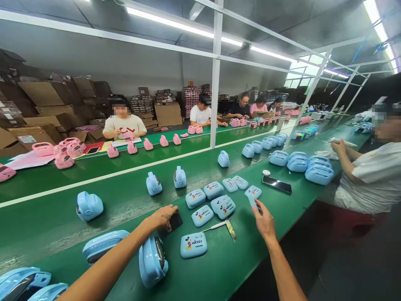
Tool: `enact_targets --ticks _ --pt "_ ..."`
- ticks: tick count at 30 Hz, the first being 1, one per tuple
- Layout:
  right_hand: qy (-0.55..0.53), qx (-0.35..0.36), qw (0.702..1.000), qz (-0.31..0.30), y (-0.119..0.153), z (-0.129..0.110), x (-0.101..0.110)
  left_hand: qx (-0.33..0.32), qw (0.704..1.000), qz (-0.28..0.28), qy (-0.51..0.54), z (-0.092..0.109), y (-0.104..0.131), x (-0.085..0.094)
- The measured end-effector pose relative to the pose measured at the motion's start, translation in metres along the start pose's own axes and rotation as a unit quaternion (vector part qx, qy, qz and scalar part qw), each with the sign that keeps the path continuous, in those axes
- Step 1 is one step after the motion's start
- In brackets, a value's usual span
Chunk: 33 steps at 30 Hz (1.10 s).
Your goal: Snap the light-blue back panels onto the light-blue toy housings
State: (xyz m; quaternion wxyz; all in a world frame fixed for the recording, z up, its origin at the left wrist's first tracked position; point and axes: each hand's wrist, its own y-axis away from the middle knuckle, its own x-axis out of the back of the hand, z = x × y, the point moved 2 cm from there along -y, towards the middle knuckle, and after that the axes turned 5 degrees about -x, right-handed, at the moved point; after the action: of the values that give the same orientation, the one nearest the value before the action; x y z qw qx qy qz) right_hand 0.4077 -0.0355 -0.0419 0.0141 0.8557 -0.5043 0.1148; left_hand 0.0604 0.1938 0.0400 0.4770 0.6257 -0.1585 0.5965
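Note:
My right hand (265,219) pinches the near edge of a light-blue cover (253,192) printed with a cartoon mouse. Closed over a flat black rectangular piece (175,222), my left hand (165,216) is just behind a blue handled case (152,261). Between my hands lie several more printed blue covers, one (194,245) nearest me and others (223,205) in a loose cluster, some overlapping. A thin white-handled tool (218,225) lies beside a small yellow-and-white strip (231,230).
A phone (277,184) and a white round object (266,172) lie right of the covers. Blue cases (318,170) are grouped farther right, near a co-worker (366,175). More cases (89,206) stand on the green belt. A white post (215,83) rises behind; several people sit across with pink cases (148,144).

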Motion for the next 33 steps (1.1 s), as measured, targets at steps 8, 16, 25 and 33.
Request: enact_targets --ticks 8,16,25,33 --pt "0.232 0.292 0.917 -0.140 0.024 -0.025 -0.048 0.004 0.999 -0.002 0.044 -0.005 -0.015 0.002" --pt "0.197 0.264 0.790 -0.516 0.053 -0.077 -0.153 0.051 0.982 0.078 0.163 -0.006 -0.008 0.013" --pt "-0.391 -0.177 0.769 -0.473 0.063 -0.076 -0.130 0.102 0.918 0.244 0.296 0.029 -0.008 0.022" --pt "-0.506 -0.204 0.775 -0.320 0.118 -0.091 -0.153 0.073 0.919 0.306 0.239 0.088 0.006 0.043"
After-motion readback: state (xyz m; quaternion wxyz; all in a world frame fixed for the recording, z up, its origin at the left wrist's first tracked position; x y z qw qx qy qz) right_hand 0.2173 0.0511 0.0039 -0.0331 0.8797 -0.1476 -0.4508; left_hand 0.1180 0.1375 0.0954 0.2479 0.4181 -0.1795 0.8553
